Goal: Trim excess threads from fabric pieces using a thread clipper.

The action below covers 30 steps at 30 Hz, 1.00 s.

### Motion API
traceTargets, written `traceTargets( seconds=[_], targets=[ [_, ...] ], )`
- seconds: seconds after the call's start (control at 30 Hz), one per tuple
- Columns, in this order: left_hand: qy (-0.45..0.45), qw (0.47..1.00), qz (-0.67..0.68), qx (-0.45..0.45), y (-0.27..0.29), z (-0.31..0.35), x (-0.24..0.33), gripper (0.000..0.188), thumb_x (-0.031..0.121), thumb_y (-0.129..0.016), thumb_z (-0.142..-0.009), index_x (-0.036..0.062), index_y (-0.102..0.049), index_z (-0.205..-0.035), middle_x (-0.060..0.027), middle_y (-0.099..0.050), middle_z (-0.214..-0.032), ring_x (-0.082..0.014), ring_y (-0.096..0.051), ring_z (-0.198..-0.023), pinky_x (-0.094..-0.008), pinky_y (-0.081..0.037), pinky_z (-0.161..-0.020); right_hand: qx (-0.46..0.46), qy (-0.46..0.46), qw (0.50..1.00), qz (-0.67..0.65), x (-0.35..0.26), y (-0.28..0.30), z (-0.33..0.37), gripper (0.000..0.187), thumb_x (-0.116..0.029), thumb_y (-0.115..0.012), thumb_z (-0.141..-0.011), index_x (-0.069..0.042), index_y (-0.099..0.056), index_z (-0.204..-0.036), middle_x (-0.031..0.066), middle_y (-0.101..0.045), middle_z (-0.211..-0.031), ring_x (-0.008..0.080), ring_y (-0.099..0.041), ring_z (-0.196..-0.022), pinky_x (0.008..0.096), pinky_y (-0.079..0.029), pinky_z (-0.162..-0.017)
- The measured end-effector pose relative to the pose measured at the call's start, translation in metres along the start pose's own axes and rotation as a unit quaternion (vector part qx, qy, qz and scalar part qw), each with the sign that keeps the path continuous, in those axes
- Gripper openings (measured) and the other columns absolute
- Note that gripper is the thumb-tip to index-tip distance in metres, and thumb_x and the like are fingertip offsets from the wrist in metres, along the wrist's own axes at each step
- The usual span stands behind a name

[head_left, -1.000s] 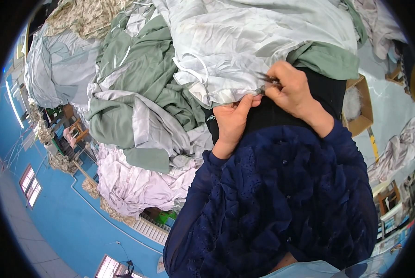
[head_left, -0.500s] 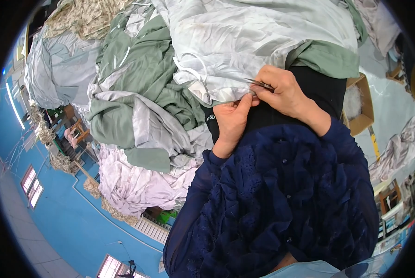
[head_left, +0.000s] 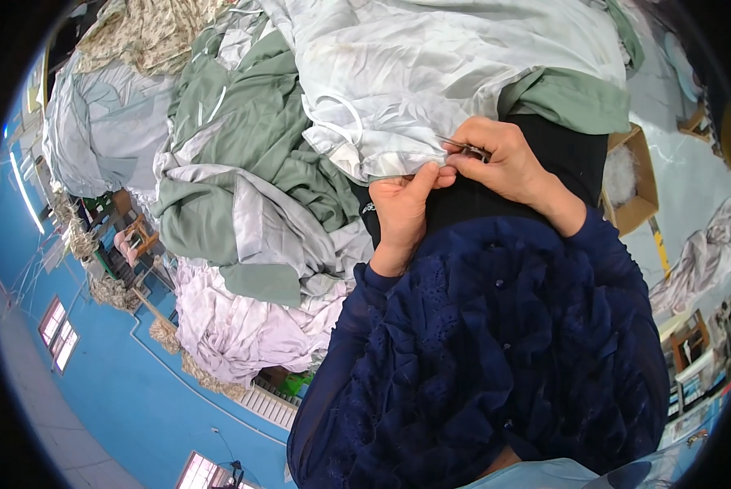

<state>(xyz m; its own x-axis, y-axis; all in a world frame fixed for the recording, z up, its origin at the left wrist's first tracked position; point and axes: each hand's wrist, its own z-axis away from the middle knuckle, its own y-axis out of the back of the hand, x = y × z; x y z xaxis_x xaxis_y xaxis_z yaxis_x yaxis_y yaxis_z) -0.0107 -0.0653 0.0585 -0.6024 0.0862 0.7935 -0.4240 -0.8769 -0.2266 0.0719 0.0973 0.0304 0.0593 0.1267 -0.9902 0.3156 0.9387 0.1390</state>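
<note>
Across my lap lies a large pale white-grey cloth with a sage green side turned over at its right. My left hand pinches the cloth's near edge between thumb and fingers. Close beside it, my right hand is closed around small dark thread snips, whose thin blades point left over the cloth edge. The fingertips of both hands nearly meet. A white loop of ribbon lies on the cloth to the left. What sits right under the blades is too small to make out.
Green and grey fabric is heaped to my left, with pale pink fabric nearer and a floral beige one beyond. An open cardboard box with white fluff stands on the floor at right. Another crumpled cloth lies near it.
My left hand and the cloth edge have shifted slightly left. The right hand has turned a little, showing more of the snips. The snips stay in the right hand.
</note>
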Motion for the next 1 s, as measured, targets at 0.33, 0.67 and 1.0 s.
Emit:
traceTargets(
  seconds=[0.33,0.67,1.0],
  targets=[
    [0.017,1.000,0.002,0.002,-0.003,0.000,0.002,0.011,-0.002,-0.062,-0.088,-0.0080,-0.064,-0.096,-0.0168,-0.070,-0.086,-0.0206,-0.069,-0.073,-0.0296,-0.058,-0.069,0.094,0.036,0.990,0.102,0.003,-0.001,0.000,0.012,0.001,-0.065,-0.070,-0.001,-0.057,-0.079,0.0096,-0.054,-0.070,0.0216,-0.053,-0.056,0.0303,-0.041,-0.051],
    [0.026,1.000,0.000,0.000,-0.003,0.001,0.002,0.011,-0.001,-0.063,-0.088,-0.0072,-0.065,-0.096,-0.0159,-0.070,-0.085,-0.0196,-0.069,-0.072,-0.0275,-0.057,-0.066,0.018,0.048,0.997,0.054,0.001,-0.003,0.001,0.013,0.003,-0.066,-0.071,-0.002,-0.060,-0.081,0.0089,-0.057,-0.072,0.0213,-0.056,-0.059,0.0298,-0.043,-0.054],
    [0.012,1.000,-0.005,0.002,-0.003,0.000,0.002,0.012,-0.003,-0.061,-0.087,-0.0090,-0.064,-0.097,-0.0167,-0.069,-0.087,-0.0211,-0.069,-0.074,-0.0300,-0.059,-0.066,0.093,0.054,0.986,0.124,0.008,0.000,0.002,0.015,0.001,-0.065,-0.069,-0.002,-0.054,-0.079,0.0095,-0.053,-0.069,0.0233,-0.053,-0.054,0.0323,-0.041,-0.049]
  ],
)
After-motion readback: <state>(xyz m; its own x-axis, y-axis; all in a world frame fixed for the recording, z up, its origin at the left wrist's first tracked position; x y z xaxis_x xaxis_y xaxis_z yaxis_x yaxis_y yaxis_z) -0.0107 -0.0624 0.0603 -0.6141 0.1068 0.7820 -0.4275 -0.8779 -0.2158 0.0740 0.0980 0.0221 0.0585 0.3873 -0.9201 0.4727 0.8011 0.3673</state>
